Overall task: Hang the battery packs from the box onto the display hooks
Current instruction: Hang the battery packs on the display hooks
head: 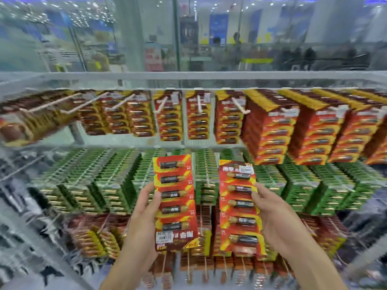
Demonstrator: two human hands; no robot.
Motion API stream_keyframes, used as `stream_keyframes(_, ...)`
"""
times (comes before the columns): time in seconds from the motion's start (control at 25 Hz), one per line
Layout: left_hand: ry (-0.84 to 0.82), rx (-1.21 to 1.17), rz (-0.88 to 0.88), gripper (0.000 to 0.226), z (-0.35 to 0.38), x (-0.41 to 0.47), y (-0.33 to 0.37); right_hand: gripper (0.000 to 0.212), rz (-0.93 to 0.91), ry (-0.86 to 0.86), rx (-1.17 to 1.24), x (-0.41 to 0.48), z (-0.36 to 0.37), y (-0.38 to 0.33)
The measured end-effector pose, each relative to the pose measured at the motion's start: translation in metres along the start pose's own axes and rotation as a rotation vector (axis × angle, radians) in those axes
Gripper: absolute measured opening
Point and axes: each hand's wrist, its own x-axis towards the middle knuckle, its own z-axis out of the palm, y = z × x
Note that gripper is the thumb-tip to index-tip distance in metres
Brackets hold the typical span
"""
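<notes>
My left hand grips a red and yellow battery pack by its left edge; the pack is upside down, its price label at the bottom. My right hand holds a second red battery pack by its right edge, upright, with the label at the top. Both packs are raised in front of the display rack. White display hooks stick out of the top row, several of them only partly filled with red packs. No box is in view.
The rack carries a top row of red packs, a middle row of green packs and lower rows of red and brown packs. A glass panel rises behind the rack. The view is blurred by motion.
</notes>
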Motion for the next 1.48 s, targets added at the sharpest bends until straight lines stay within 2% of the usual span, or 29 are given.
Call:
stream_keyframes(0.2, -0.005, 0.053, 0.024, 0.014, -0.064, 0.027, 0.042, 0.014, -0.015, 0.076, -0.009, 0.024, 0.075, 0.03)
stream_keyframes(0.32, -0.005, 0.104, 0.03, 0.019, -0.091, 0.039, 0.064, 0.037, -0.026, 0.112, 0.037, 0.035, 0.11, 0.047)
stream_keyframes(0.4, 0.052, 0.115, 0.047, 0.027, -0.104, 0.052, 0.076, 0.025, -0.01, 0.112, 0.082, 0.039, 0.121, 0.053)
stream_keyframes(0.52, 0.047, 0.09, 0.127, 0.031, -0.106, 0.07, 0.097, 0.033, 0.024, 0.144, 0.079, 0.049, 0.125, 0.055)
stream_keyframes(0.64, 0.016, 0.122, 0.246, 0.027, -0.101, 0.085, 0.115, 0.017, -0.012, 0.182, 0.057, 0.053, 0.129, 0.044)
stream_keyframes(0.76, 0.039, 0.159, 0.301, 0.028, -0.095, 0.097, 0.124, 0.032, -0.012, 0.154, 0.048, 0.059, 0.127, 0.037)
stream_keyframes(1.08, 0.044, 0.145, 0.326, 0.022, -0.089, 0.096, 0.124, 0.032, 0.017, 0.133, 0.041, 0.074, 0.12, 0.04)
stream_keyframes(1.24, 0.067, 0.082, 0.282, 0.025, -0.09, 0.097, 0.122, 0.047, 0.014, 0.14, 0.045, 0.077, 0.119, 0.038)
stream_keyframes(1.48, 0.111, -0.006, 0.28, 0.035, -0.098, 0.083, 0.12, 0.045, -0.012, 0.104, -0.044, 0.073, 0.121, 0.039)
